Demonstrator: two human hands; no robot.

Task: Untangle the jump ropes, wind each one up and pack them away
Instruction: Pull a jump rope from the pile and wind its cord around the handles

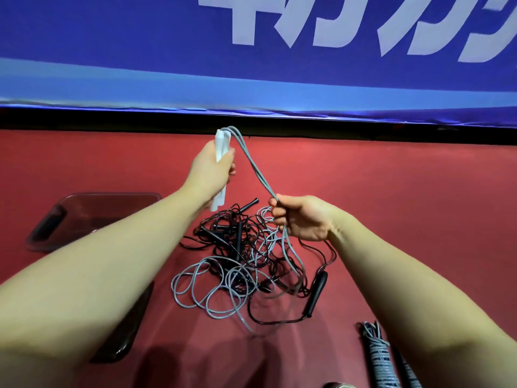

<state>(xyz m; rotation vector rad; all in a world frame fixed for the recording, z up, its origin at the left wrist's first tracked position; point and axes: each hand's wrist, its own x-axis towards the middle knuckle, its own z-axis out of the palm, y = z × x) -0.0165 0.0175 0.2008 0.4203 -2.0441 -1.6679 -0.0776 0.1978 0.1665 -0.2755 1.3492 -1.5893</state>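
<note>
Left hand: the left hand (208, 170) gripped a pair of white handles (221, 141), held high above the pile.
Right hand: the right hand (303, 218) pinched both strands of the grey rope (253, 166) lower down, well apart from the left.
Grey rope: it ran from the handles through the right hand into the tangle (246, 256) on the red surface.
Risk, tightening: a hard upward pull would probably cinch the grey loops round the black cords.
Risk, dragging: the whole heap, including the black handle (316, 294), might lift and shift.
Clear bin (56, 219): it stood at the far left, and no rope showed inside.
Dark tray (123, 340): mostly hidden under the left forearm, so its contents could not be told.
Wound bundle (377, 357): it lay at the lower right, outside any container.
</note>
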